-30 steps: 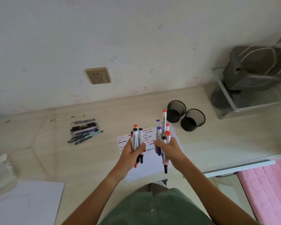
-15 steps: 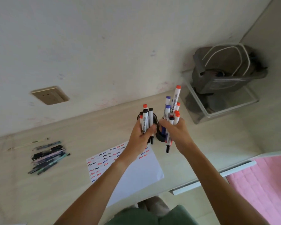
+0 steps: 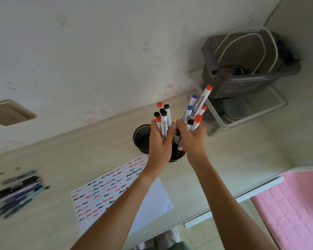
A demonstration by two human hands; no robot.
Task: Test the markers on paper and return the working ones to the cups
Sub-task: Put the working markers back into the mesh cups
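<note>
nearest me, at about 7 o'clock, lay the white sheet of paper (image 3: 153, 199) covered in red, blue and black squiggles, on the pale wooden desk (image 3: 65, 159). at 9 o'clock, a blurred pile of dark pens (image 3: 18, 193) sat well apart from it. at centre, my left hand (image 3: 160, 143) had its fingers curled tight round a bundle of white markers with red and black caps (image 3: 163, 120). just beside it, my right hand (image 3: 192, 139) clamped a second bundle of white markers with red and blue caps (image 3: 195, 110), their lower ends down inside one black mesh cup (image 3: 177, 154). the other black mesh cup (image 3: 142, 138) stood at 11 o'clock of the hands. further off at 1 o'clock, a grey bag (image 3: 246, 60) rested in a clear tray (image 3: 246, 114) against the wall.
</note>
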